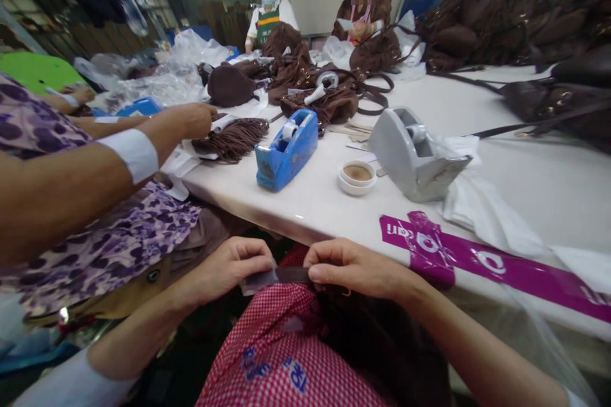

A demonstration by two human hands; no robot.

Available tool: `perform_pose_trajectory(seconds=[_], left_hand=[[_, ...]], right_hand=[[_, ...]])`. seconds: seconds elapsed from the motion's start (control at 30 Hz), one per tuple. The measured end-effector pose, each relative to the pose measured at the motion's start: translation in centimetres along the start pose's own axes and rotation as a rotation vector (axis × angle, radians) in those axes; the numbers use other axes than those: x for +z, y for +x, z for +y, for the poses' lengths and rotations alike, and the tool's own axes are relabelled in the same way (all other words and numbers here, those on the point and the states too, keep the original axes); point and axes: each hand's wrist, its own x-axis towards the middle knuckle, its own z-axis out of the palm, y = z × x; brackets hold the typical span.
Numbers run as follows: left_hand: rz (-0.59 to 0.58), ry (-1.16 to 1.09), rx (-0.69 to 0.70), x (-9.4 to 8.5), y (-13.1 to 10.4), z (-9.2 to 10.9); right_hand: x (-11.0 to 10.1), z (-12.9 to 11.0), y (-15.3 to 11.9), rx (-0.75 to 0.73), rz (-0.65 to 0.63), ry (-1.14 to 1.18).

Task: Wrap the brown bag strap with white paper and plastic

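Both hands low, below the counter [525, 184] edge, over the lap. Left hand [229, 267] grip closed, pinching the left end of a dark strip [281, 275]; right hand [356, 267] grip closed on its right end, so the strip spans between them, roughly level. Strip sits just above a red checked cloth [281, 343]. On the counter: blue tape dispenser [286, 149], grey tape dispenser [413, 152], small round white dish [357, 177] between them, purple printed band [477, 261] near the edge. Co-worker's arm [119, 165] at left reaches to a brown fringed piece [233, 138].
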Motion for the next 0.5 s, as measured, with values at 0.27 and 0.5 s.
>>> perform_pose_trajectory(seconds=[0.27, 0.5], left_hand=[[-0.003, -0.080, 0.015, 0.6, -1.2, 0.2], [-0.097, 0.077, 0.169, 1.6, -0.6, 3.0]], right_hand=[[-0.3, -0.2, -1.6, 0.061, 0.094, -0.097], [0.2, -3.1, -2.7, 0.040, 0.289, -0.471]])
